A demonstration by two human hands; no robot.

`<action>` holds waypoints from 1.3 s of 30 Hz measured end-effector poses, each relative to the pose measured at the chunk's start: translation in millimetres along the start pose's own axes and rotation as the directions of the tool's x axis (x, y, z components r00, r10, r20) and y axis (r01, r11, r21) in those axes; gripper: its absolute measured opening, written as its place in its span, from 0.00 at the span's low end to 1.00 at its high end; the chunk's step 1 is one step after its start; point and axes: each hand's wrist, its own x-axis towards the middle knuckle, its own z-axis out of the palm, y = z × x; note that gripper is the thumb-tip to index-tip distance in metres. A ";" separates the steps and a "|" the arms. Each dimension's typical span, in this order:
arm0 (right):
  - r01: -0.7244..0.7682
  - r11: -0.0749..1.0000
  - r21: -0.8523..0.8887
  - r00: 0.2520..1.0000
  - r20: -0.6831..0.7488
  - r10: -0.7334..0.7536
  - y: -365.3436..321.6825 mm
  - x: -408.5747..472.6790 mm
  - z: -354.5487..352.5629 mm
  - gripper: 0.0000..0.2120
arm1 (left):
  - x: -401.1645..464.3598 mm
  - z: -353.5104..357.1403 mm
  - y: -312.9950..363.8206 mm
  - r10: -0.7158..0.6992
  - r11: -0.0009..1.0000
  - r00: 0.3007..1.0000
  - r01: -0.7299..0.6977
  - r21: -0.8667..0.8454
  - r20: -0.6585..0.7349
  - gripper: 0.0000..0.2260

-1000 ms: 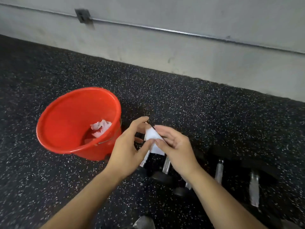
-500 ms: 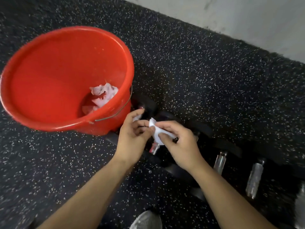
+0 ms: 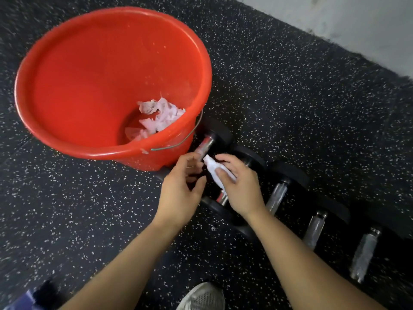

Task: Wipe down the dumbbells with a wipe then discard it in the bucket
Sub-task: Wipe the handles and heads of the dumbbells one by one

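A folded white wipe [image 3: 215,171] is pinched in my right hand [image 3: 241,186], over the second dumbbell in a row of several black dumbbells with chrome handles [image 3: 277,195]. My left hand [image 3: 182,189] hovers just left of the wipe with fingers curled and apart, holding nothing. Its fingertips are near the chrome handle of the first dumbbell [image 3: 204,146], which lies against the red bucket [image 3: 67,135]. Crumpled used wipes [image 3: 158,117] lie at the bucket's bottom.
The speckled black rubber floor [image 3: 290,108] runs to a pale wall [image 3: 357,23] at the top right. A grey shoe [image 3: 202,297] shows at the bottom edge. Something dark and blue [image 3: 31,296] sits at the bottom left corner.
The view has dropped closer to the floor and bucket. Both hands lowered toward the dumbbells by the bucket. My left hand let go of the wipe; the right keeps it.
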 end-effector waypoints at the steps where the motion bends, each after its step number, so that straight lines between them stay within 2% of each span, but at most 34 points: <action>1: -0.006 1.000 -0.029 0.999 -0.031 0.005 3.3 6.4 2.8 0.12 | -0.7 -4.1 -6.8 0.045 0.991 0.999 -0.043 0.130 -0.013 0.21; 3: -0.010 0.996 -0.088 0.996 -0.084 0.003 6.5 20.1 9.2 0.10 | -1.5 -12.4 -20.4 0.133 0.926 0.991 -0.112 0.360 -0.033 0.22; 6: 0.028 0.986 -0.162 0.992 -0.114 -0.047 6.0 40.5 21.7 0.14 | -3.0 -19.6 -38.5 0.153 0.854 0.986 -0.096 0.511 -0.072 0.25; 10: 0.157 0.913 -0.375 0.982 -0.042 -0.186 8.7 56.9 37.8 0.19 | -6.5 -22.7 -50.3 0.139 0.832 0.983 -0.051 0.553 -0.118 0.27; 14: 0.168 0.725 -0.669 0.985 0.090 -0.145 12.2 62.9 45.1 0.19 | -5.9 -24.4 -55.6 0.139 0.855 0.984 -0.062 0.515 -0.111 0.27; 16: 0.221 0.646 -0.731 0.975 0.157 -0.156 12.5 61.2 43.8 0.22 | -5.7 -24.8 -57.5 0.156 0.862 0.982 -0.083 0.500 -0.106 0.27; 18: 0.308 0.637 -0.707 0.950 0.258 -0.174 12.3 57.5 41.5 0.24 | -5.4 -25.5 -58.9 0.172 0.869 0.980 -0.101 0.484 -0.103 0.28; 21: 0.464 0.673 -0.576 0.864 0.464 -0.198 11.1 50.5 43.3 0.20 | -5.3 -26.4 -60.6 0.191 0.873 0.976 -0.119 0.474 -0.106 0.29; 24: 0.557 0.615 -0.559 0.799 0.561 -0.214 9.8 49.1 45.6 0.20 | -5.8 -27.1 -61.3 0.180 0.877 0.978 -0.110 0.467 -0.109 0.30; 26: 0.536 0.585 -0.609 0.824 0.529 -0.205 11.2 54.5 43.2 0.19 | -5.7 -27.3 -62.0 0.175 0.877 0.979 -0.105 0.469 -0.107 0.30; 29: 0.378 0.575 -0.726 0.924 0.335 -0.186 16.0 67.6 35.7 0.19 | -6.2 -26.6 -61.3 0.170 0.880 0.980 -0.103 0.464 -0.105 0.30; 32: 0.250 0.632 -0.734 0.968 0.205 -0.146 18.9 73.7 35.2 0.20 | -7.7 -25.8 -59.6 0.162 0.884 0.981 -0.095 0.458 -0.109 0.29; 35: 0.253 0.717 -0.650 0.964 0.229 -0.132 21.8 70.3 40.8 0.21 | -7.6 -25.8 -60.4 0.159 0.889 0.980 -0.092 0.448 -0.116 0.29; 39: 0.369 0.737 -0.566 0.904 0.404 -0.142 26.0 58.2 53.7 0.21 | -7.0 -25.5 -61.1 0.169 0.896 0.978 -0.101 0.432 -0.121 0.29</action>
